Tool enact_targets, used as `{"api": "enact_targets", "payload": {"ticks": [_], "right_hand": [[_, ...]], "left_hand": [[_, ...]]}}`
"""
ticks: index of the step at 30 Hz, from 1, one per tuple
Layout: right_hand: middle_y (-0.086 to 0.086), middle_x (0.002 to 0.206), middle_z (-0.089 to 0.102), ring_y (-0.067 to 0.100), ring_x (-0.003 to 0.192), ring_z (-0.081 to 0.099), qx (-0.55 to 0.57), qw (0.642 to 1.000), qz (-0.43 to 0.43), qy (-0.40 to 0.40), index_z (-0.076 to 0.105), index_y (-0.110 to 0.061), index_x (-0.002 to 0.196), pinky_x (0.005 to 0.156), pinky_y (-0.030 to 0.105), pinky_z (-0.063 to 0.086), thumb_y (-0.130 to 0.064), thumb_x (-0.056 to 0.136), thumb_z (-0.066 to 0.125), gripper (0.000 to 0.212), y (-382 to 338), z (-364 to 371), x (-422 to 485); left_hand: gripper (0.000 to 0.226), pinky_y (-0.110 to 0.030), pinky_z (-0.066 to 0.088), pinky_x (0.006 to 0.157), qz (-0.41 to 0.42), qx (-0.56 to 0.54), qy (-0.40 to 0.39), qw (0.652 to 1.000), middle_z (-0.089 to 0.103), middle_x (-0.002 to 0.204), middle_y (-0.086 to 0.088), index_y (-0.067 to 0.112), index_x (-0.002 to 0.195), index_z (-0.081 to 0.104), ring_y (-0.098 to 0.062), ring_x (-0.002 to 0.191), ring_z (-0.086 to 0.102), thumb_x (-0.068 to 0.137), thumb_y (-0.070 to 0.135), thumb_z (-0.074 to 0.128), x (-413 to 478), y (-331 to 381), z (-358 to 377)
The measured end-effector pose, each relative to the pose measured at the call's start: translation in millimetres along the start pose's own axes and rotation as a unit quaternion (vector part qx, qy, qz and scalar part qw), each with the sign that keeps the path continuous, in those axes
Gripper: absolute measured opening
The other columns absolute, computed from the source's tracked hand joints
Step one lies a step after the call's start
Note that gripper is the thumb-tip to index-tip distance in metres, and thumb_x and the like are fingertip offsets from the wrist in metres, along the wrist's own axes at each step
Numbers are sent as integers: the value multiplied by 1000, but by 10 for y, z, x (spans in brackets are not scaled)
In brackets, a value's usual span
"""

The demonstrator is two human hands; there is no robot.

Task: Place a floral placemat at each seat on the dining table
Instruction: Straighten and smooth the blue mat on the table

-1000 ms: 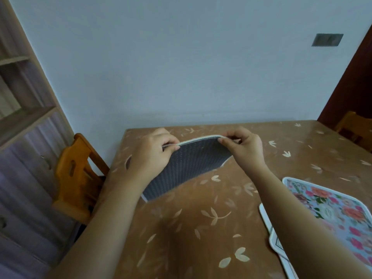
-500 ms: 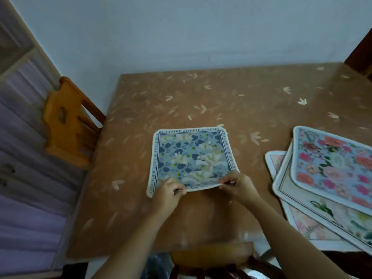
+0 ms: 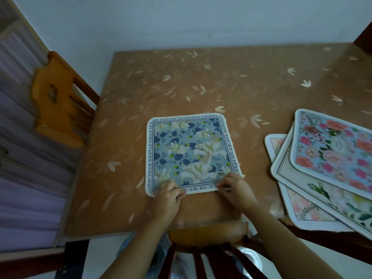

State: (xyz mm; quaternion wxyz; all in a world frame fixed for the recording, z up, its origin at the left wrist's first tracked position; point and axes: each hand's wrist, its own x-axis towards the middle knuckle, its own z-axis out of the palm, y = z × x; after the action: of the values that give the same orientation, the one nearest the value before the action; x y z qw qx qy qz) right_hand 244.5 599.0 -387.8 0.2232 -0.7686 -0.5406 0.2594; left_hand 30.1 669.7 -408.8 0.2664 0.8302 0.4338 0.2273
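A blue and cream floral placemat [image 3: 191,152] with lettering round its border lies flat on the brown dining table [image 3: 201,83], near the front edge. My left hand [image 3: 167,195] pinches its near edge on the left. My right hand [image 3: 233,187] pinches the same edge at the right corner. A stack of three more floral placemats [image 3: 330,158] lies at the right, the top one pink and red roses on blue, overhanging the table's front edge.
A wooden chair [image 3: 54,103] stands at the table's left side, against a wooden cabinet [image 3: 22,137]. Another chair's back [image 3: 207,232] is right below my hands at the front edge. A white wall runs behind the table.
The placemat was held up with its grey underside toward me; it now lies face up on the table. Both hands moved toward me with it and stay on its near edge.
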Motion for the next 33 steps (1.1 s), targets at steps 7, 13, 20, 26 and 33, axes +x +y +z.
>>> {"api": "enact_targets", "payload": {"ticks": [7, 13, 20, 26, 33], "right_hand": [[2, 90, 59, 19, 91, 54, -36, 999, -13, 13, 67, -14, 82, 79, 40, 48, -18, 74, 71, 9, -3, 22, -36], [2, 91, 59, 20, 92, 54, -44, 999, -11, 12, 66, -15, 82, 82, 39, 43, -19, 75, 71, 9, -1, 43, -67], [3, 86, 60, 22, 86, 56, -34, 999, -17, 26, 66, -13, 76, 78, 40, 47, -15, 72, 72, 8, 15, 81, -157], [3, 83, 59, 21, 83, 56, -26, 999, -21, 36, 65, -12, 73, 77, 42, 49, -13, 71, 74, 9, 10, 97, -210], [1, 85, 58, 22, 87, 56, -23, 999, -18, 29, 65, -13, 74, 79, 40, 47, -14, 72, 73, 8, 8, 92, -283]], "left_hand": [[12, -33, 48, 68, -15, 21, 5, 1000, 63, 78, -9, 5, 73, 70, -26, 78, 59, 65, 1, 78, -37, 36, -103], [8, -30, 43, 73, -41, 12, -5, 999, 63, 83, -8, 7, 76, 69, -23, 84, 57, 71, 5, 74, -60, 50, -109], [12, -28, 39, 72, -43, 20, -2, 999, 63, 81, -5, 10, 73, 68, -21, 80, 57, 67, 7, 78, -137, 40, -88], [12, -27, 41, 70, -48, 9, -4, 999, 62, 79, -4, 10, 71, 67, -20, 78, 57, 67, 6, 78, -162, 49, -76], [13, -27, 43, 69, -66, -5, 8, 998, 61, 79, -1, 12, 70, 66, -16, 77, 55, 67, 9, 78, -264, 85, -45]]}}
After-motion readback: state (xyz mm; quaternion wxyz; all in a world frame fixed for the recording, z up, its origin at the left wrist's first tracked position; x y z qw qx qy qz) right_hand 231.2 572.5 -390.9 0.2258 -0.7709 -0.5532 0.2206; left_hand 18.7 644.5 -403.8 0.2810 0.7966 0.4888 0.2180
